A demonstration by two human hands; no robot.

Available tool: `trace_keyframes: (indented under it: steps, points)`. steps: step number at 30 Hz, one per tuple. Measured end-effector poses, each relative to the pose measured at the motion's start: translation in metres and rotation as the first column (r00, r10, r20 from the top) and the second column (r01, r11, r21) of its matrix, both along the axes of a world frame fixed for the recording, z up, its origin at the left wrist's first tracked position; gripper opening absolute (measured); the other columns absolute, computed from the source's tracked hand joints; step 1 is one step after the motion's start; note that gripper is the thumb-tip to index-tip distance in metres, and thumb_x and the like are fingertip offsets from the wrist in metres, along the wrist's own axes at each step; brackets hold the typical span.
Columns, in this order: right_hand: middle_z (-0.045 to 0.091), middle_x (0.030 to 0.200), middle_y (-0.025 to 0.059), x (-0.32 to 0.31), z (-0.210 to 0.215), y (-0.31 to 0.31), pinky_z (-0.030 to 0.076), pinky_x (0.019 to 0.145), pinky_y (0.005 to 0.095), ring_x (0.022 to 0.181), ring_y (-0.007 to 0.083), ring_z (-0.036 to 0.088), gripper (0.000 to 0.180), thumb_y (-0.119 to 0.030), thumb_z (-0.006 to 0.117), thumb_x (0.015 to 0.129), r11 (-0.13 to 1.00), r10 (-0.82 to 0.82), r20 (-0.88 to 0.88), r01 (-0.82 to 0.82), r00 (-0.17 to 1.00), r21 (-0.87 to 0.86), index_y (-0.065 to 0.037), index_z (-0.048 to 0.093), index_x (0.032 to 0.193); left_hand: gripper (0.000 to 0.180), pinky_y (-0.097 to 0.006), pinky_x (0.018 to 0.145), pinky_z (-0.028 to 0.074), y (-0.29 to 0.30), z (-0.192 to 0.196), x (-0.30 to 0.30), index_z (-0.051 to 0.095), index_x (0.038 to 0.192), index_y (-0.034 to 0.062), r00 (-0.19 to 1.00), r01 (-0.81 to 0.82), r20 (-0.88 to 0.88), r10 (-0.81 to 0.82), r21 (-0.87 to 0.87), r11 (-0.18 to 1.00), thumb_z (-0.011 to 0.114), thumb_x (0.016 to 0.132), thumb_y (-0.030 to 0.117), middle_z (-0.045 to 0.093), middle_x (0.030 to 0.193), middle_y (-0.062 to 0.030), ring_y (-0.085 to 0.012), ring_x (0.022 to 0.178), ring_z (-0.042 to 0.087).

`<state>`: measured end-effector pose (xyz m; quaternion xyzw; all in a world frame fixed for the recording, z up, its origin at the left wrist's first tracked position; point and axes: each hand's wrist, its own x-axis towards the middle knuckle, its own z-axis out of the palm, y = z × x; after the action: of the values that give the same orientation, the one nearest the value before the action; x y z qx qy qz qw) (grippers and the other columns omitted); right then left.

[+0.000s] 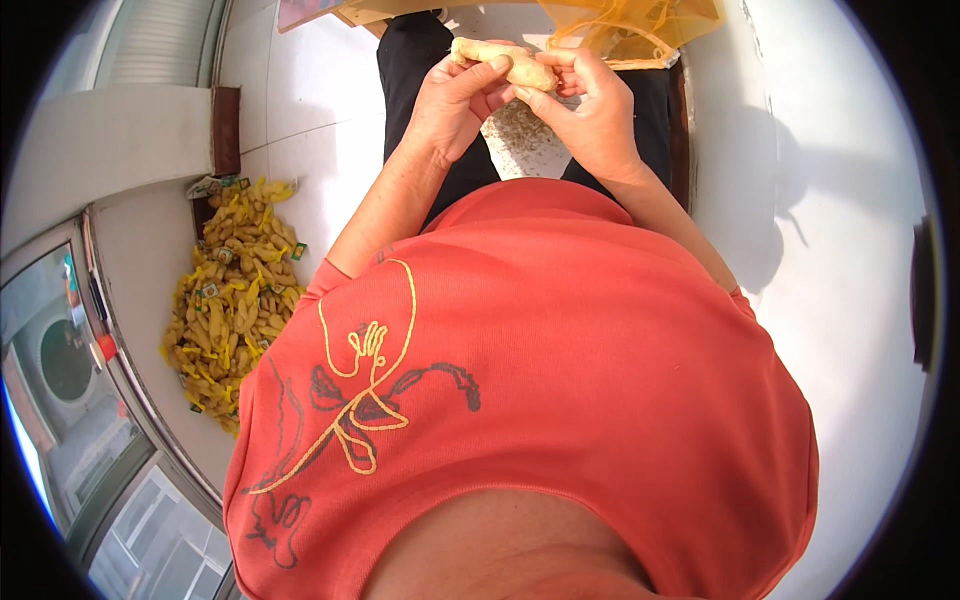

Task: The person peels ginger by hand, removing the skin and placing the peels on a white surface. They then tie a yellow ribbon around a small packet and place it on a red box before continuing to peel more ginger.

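Note:
Both hands hold a pale tan, knobbly, elongated root (515,64) that looks like ginger, just above my knees. My left hand (459,100) is closed on its left half, with the thumb lying along the top. The fingers of my right hand (588,98) pinch its right end, with the thumb underneath. Most of the left fingertips are hidden behind the root. Beyond my right hand hangs an orange mesh bag (640,25), apart from the root.
At the left lies a heap (232,300) of similar tan pieces with yellow netting and small green tags. Dark crumbs (525,135) litter a pale surface between my legs. A wooden-edged tabletop (365,10) is at the far edge. A glazed door (75,370) stands at the left.

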<state>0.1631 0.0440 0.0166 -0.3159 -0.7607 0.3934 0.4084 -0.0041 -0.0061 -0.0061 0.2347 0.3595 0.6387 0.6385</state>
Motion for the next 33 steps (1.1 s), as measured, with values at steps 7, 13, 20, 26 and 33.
trace_keyframes:
  steps: [7, 13, 20, 26, 33]
  points:
    - [0.067, 0.091, 0.0091, 0.001, -0.006, 0.008, 0.052, 0.073, 0.0255, 0.083, 0.013, 0.065, 0.028, -0.011, 0.073, 0.079, 0.981, 0.054, -0.152, -0.081, 0.987, -0.175, 0.001, 0.059, 0.1, 0.03, -0.026, 0.085, 0.051, 0.0, 0.0, -0.001, 0.056, 0.116, -0.0001, 0.998, -0.009, 0.061, 0.006, 0.049, 0.999, 0.06, 0.088, 0.01, 0.06, 0.118, -0.0132, -0.0161, 0.102, 0.06]
    - [0.066, 0.087, 0.005, 0.006, -0.001, 0.02, 0.049, 0.073, 0.0224, 0.082, 0.0088, 0.063, 0.018, -0.011, 0.065, 0.084, 0.899, 0.155, -0.22, -0.23, 0.963, -0.372, 0.002, 0.062, 0.097, 0.029, -0.025, 0.08, 0.055, -0.003, 0.01, -0.003, 0.059, 0.112, 0.0013, 1.0, 0.009, 0.012, -0.009, 0.009, 1.0, 0.065, 0.084, 0.007, 0.064, 0.105, -0.0078, -0.014, 0.095, 0.062]
    - [0.062, 0.084, 0.0007, 0.016, 0.006, 0.031, 0.045, 0.071, 0.0206, 0.077, 0.0053, 0.056, 0.015, -0.012, 0.06, 0.086, 0.839, 0.339, -0.034, -0.318, 0.94, -0.442, 0.0, 0.062, 0.093, 0.031, -0.024, 0.077, 0.053, -0.005, 0.012, -0.01, 0.061, 0.113, 0.0013, 0.987, 0.094, -0.131, -0.095, -0.013, 0.995, 0.067, 0.083, 0.009, 0.066, 0.097, -0.0053, -0.0121, 0.089, 0.063]
    - [0.06, 0.081, -0.0008, 0.017, 0.009, 0.032, 0.043, 0.067, 0.0206, 0.074, 0.0044, 0.054, 0.012, -0.012, 0.06, 0.085, 0.835, 0.378, 0.071, -0.308, 0.923, -0.455, 0.0, 0.061, 0.089, 0.034, -0.026, 0.079, 0.05, -0.004, 0.015, -0.009, 0.059, 0.115, 0.0014, 0.897, 0.124, -0.432, -0.099, 0.031, 0.992, 0.067, 0.084, 0.011, 0.065, 0.1, -0.0057, -0.0116, 0.091, 0.061]
    - [0.06, 0.081, 0.0001, 0.017, -0.001, 0.04, 0.044, 0.069, 0.0216, 0.075, 0.005, 0.054, 0.011, -0.009, 0.061, 0.085, 0.823, 0.448, 0.126, -0.353, 0.885, -0.445, 0.001, 0.06, 0.087, 0.033, -0.027, 0.08, 0.049, -0.004, 0.017, -0.006, 0.061, 0.112, 0.001, 0.866, 0.122, -0.494, -0.079, 0.054, 0.991, 0.07, 0.081, 0.008, 0.066, 0.1, -0.0063, -0.0131, 0.089, 0.061]
